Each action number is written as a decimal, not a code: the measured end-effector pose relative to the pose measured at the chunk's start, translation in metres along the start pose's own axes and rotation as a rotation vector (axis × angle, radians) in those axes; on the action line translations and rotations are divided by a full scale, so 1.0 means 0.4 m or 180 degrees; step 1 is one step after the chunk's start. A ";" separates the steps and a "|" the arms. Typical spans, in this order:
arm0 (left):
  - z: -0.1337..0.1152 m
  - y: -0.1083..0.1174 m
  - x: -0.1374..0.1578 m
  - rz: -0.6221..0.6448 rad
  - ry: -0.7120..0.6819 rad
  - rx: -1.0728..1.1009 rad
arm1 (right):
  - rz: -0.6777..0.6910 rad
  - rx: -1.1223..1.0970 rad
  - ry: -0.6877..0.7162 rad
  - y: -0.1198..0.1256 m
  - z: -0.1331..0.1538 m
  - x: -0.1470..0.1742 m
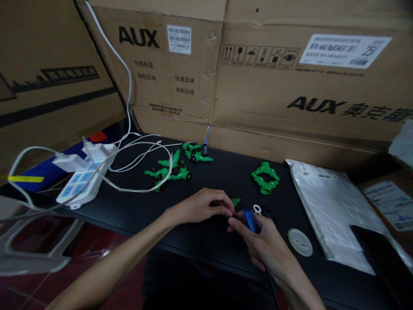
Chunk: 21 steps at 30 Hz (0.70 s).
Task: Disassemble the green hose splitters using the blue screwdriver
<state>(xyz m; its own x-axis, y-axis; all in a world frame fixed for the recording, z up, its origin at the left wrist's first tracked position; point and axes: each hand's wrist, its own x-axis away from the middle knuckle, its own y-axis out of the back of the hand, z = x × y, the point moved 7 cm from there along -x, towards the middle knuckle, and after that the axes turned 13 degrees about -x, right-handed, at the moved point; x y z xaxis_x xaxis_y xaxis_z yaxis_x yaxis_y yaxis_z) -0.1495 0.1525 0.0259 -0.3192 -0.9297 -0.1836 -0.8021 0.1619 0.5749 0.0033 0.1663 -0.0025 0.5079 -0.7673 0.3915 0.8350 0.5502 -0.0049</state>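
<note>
Big cardboard boxes [290, 77] stand along the far side, printed with AUX. In front of them lies the black table [219, 172]. At the right, near the edge, a grey plastic bag [325, 206] lies flat on it. At the far left a white power strip [82, 181] sits with white cables [142, 150] looping over the table top.

Green fittings lie in three places: a cluster [169, 170] just right of the cables, a pair [196, 153] a little farther back, and a single one [265, 177] well apart to the right. A round white disc [300, 242] lies near the bag, to the right of the hands.

The left hand [200, 206] is at the middle of the table — its grip is closed on a small fitting [235, 201], of which only the green tip shows past the fingers. The right hand [261, 241] meets it from the near side, its grip clamped on a blue tool [250, 219]. Just beyond this tool a small white ring [257, 209] is seen; I cannot tell if it lies on the table or belongs to the tool.
</note>
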 end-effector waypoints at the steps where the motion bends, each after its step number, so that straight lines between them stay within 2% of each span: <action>1: -0.007 -0.005 0.012 0.0013 0.0039 -0.0132 | -0.0021 0.0069 0.0003 -0.003 -0.007 0.006; 5: -0.042 -0.035 0.054 -0.0015 0.0031 -0.0927 | -0.0134 0.0441 0.0174 -0.009 -0.017 0.019; 9: -0.065 -0.076 0.077 -0.0268 -0.0063 -0.2309 | -0.0163 0.0816 0.0599 -0.023 -0.006 0.021; 11: -0.067 -0.093 0.086 -0.0385 -0.0021 -0.2762 | -0.0203 0.1006 0.0786 -0.028 -0.005 0.024; 14: -0.056 -0.093 0.119 -0.0596 0.0320 -0.2726 | -0.0300 0.1281 0.0935 -0.027 -0.018 0.028; 18: -0.019 -0.075 0.213 -0.0889 0.0883 -0.2093 | -0.0392 0.1452 0.1086 -0.022 -0.050 0.034; 21: 0.003 -0.070 0.271 -0.1135 0.1008 -0.1905 | -0.0582 0.1569 0.1187 -0.017 -0.075 0.038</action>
<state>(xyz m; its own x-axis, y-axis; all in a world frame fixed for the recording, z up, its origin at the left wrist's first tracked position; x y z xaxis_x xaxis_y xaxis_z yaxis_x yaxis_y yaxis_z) -0.1622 0.0475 -0.0109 0.1400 -0.9572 -0.2534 -0.3905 -0.2885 0.8742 0.0114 0.1411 -0.0241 0.4801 -0.8772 -0.0007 0.7650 0.4183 0.4897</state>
